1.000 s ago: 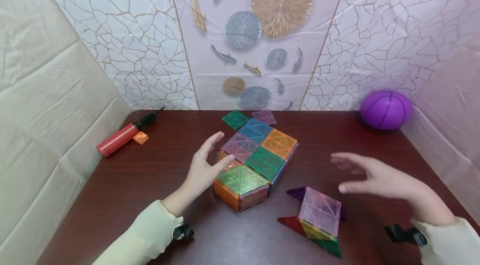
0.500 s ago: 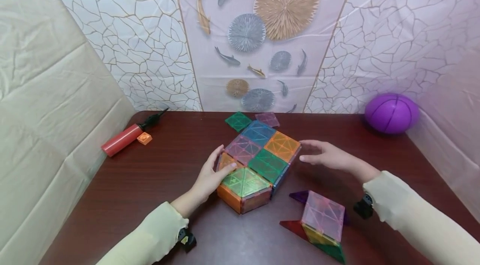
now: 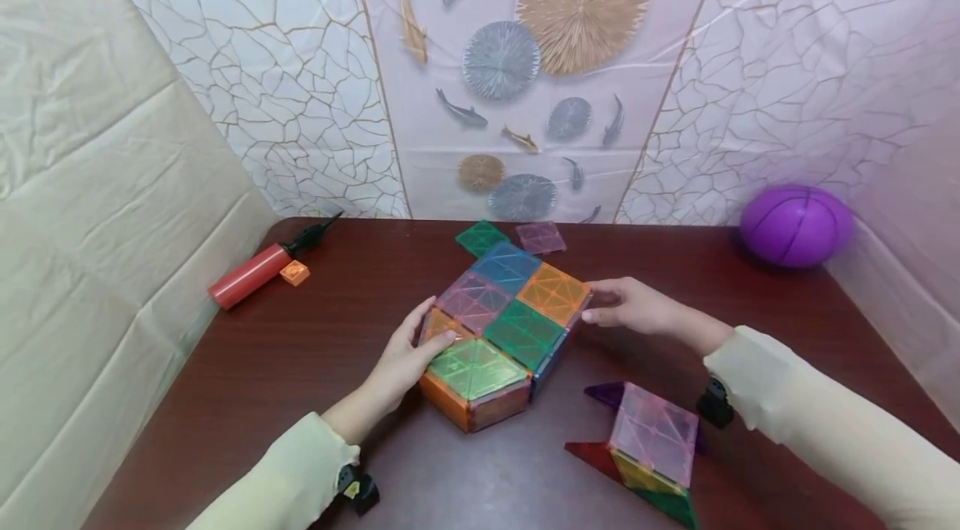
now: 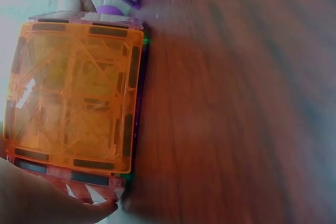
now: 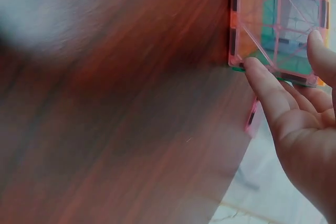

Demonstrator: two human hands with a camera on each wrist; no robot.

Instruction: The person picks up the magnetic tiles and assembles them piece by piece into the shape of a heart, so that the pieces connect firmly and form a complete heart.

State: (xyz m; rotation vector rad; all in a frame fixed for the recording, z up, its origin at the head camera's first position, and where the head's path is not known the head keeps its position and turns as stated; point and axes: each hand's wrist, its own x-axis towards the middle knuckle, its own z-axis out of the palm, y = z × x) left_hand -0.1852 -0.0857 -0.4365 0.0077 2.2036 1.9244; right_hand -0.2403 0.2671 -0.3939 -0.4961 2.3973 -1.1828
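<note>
A flat-topped block built of translucent magnetic tiles lies mid-table in the head view, topped by blue, purple, orange and green squares and green triangles at the near end. My left hand holds its left near side, thumb over the top edge and fingers down the side. An orange side tile fills much of the left wrist view. My right hand touches the far right corner with fingers extended. The right wrist view shows thumb and index fingertips against a pink side tile.
A smaller tile build with a pink square and pointed triangles lies near right. Behind the block are loose green and purple tiles. A red pump and orange piece lie left; a purple ball sits back right.
My right hand has come in from the right, above the smaller build, to the block's far right corner. My left hand has closed onto its left side. The block has shifted slightly left.
</note>
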